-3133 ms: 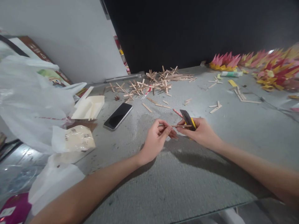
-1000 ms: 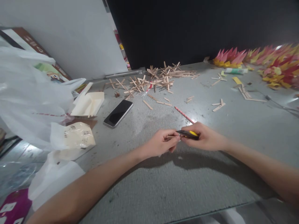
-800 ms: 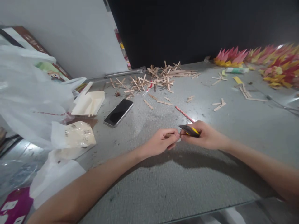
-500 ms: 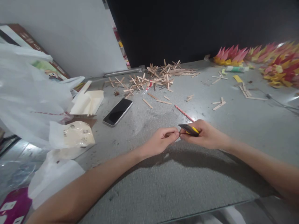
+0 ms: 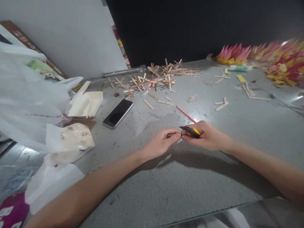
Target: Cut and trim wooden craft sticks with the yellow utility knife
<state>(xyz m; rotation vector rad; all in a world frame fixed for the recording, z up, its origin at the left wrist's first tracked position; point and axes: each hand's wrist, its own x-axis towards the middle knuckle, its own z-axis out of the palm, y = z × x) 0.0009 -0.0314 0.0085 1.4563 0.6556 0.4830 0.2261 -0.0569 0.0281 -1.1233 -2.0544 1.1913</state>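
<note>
Fingers of the left hand [image 5: 163,141] are curled closed, pinching a wooden craft stick [image 5: 171,135], mostly hidden within the grip; its exposed end points toward the right hand [image 5: 206,135]. The fingers of that hand are closed around a black-and-yellow utility knife [image 5: 191,131], its dark tip pointing toward the left hand. Both sets of fingertips meet or nearly meet above the table [image 5: 147,193]; actual contact cannot be confirmed.

A red patterned pencil [image 5: 185,114] lies just beyond the right hand, its near end reaching the hand's outline; whether they touch cannot be told. A smartphone [image 5: 118,113] lies face up, screen dark, to the left of the left hand. At the rear, a pile of craft sticks [image 5: 169,76], some crossed, sits before a black panel [image 5: 201,28]. Loose sticks lie in front of it.

Rear right: pink, red and yellow folded-paper ornaments [image 5: 283,68], with a green-and-white tube [image 5: 240,68] nearby. Left side: a cream paper tray [image 5: 96,103] beside a white plastic bag [image 5: 33,98].
</note>
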